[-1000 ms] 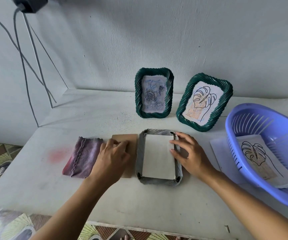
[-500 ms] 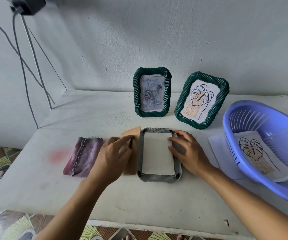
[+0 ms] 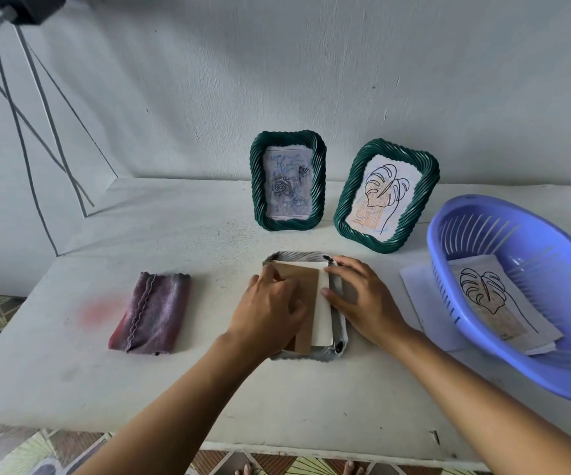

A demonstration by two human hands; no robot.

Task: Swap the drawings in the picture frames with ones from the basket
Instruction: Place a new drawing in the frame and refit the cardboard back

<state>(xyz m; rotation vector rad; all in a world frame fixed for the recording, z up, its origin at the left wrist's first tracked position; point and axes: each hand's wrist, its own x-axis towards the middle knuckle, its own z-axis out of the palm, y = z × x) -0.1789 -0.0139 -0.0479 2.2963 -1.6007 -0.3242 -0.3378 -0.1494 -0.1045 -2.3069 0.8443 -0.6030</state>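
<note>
1. Head view showed a face-down frame (image 3: 298, 258) lying on the bench (image 3: 208, 389) straight ahead of the person, between the two hands, its long axis running away from the body.
2. A white sheet (image 3: 323, 313) lay inside the frame, and a brown backing board (image 3: 303, 281) sat on top of it. The board was slightly skewed and pushed to the left, so a strip of white showed along the right side.
3. The left hand (image 3: 267, 310) was the nearer one to the board. It lay palm down over the board's left half, fingers curled and holding it, with the forearm coming in from the lower left.
4. The right hand (image 3: 359, 299) was released and grasped nothing. Its straight fingers rested on the frame's right rim, seemingly to steady it.
5. As I judged it, the board needed to slide right and turn a little until its edges lined up with the recess, then be pressed flat.
6. Two standing frames (image 3: 287, 181) stood upright behind, near the wall, each with a drawing in it.
7. The basket (image 3: 448, 234) stood to the right, well apart from the hands, with a leaf drawing (image 3: 493, 296) inside.
8. A folded cloth (image 3: 150, 311) lay to the left.
</note>
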